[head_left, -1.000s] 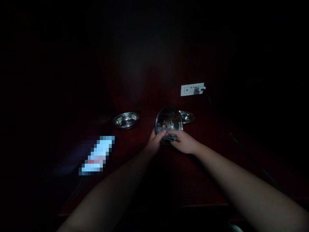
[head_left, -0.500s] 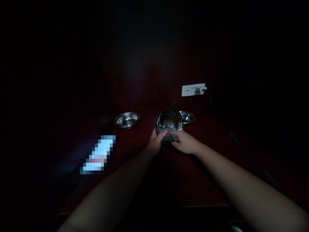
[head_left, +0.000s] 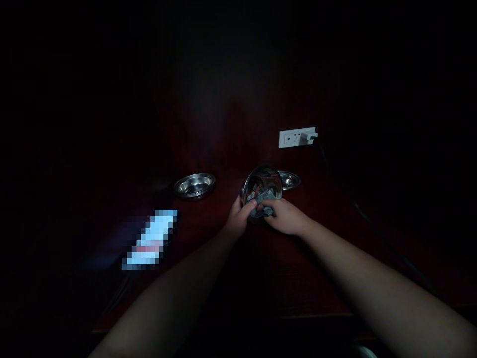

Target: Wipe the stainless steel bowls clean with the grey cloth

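A shiny steel bowl [head_left: 267, 178] is tilted so that its mouth faces me, above the dark red table. My left hand [head_left: 240, 214] grips its left rim, the thumb lying over the edge. My right hand [head_left: 285, 215] is closed on a grey cloth [head_left: 266, 211] at the bowl's lower inside, its fingers bent inward. A small label with red and black print [head_left: 255, 191] shows on the inner wall, or as a reflection there; I cannot tell which. Part of the cloth is hidden by the fingers.
A shallow steel dish [head_left: 195, 186] sits to the left, and a steel lid or plate [head_left: 290, 180] lies behind the bowl. A lit phone with a blurred screen [head_left: 151, 239] is at the left. A white wall socket [head_left: 297, 137] holds a plug. A cable [head_left: 387, 246] runs along the right.
My right hand has shifted slightly with the cloth inside the bowl, and more of the cloth shows. The bowl has turned a little more toward me.
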